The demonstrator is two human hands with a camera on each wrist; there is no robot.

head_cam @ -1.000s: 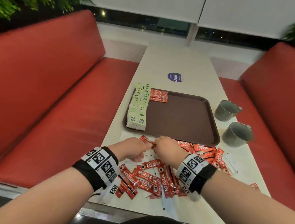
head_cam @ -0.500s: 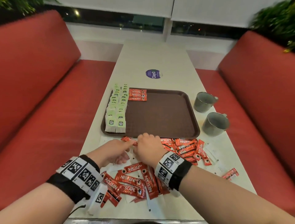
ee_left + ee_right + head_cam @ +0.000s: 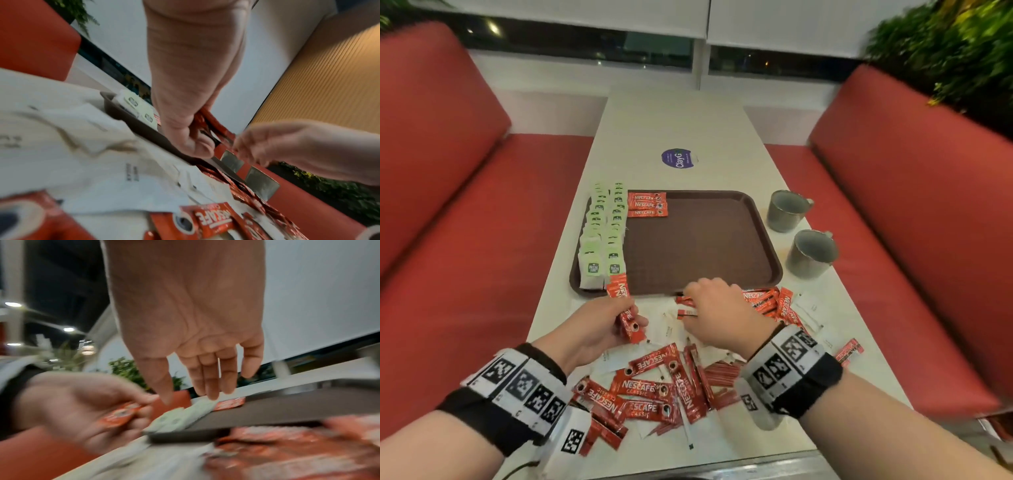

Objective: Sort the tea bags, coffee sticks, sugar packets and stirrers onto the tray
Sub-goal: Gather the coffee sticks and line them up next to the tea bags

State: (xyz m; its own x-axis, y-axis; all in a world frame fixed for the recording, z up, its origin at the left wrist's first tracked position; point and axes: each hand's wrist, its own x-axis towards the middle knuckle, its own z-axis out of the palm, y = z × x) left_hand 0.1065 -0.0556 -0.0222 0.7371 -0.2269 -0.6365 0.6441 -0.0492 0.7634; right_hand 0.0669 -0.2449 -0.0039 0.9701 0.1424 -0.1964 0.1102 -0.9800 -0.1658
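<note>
L hand [image 3: 599,325] gripping glossy red coffee sticks [image 3: 624,308], R hand [image 3: 717,315] slack

The left hand [image 3: 185,113] grips red coffee sticks [image 3: 213,128] beside the brown tray [image 3: 127,113].

Our left hand [image 3: 599,322] is held just short of the near edge of the tray [image 3: 774,270], fingers and thumb curled round a small bundle of coffee sticks [image 3: 625,308] that stands up out of the fist and tilts toward the tray's near left corner. Our right hand [image 3: 717,313] hovers to its right, back upward over the same near edge, and the right wrist view shows its fingers [image 3: 209,379] straight and pointing down, holding nothing. Both forearms reach in from our side, each wrist wrapped in a black band with printed markers.
</note>
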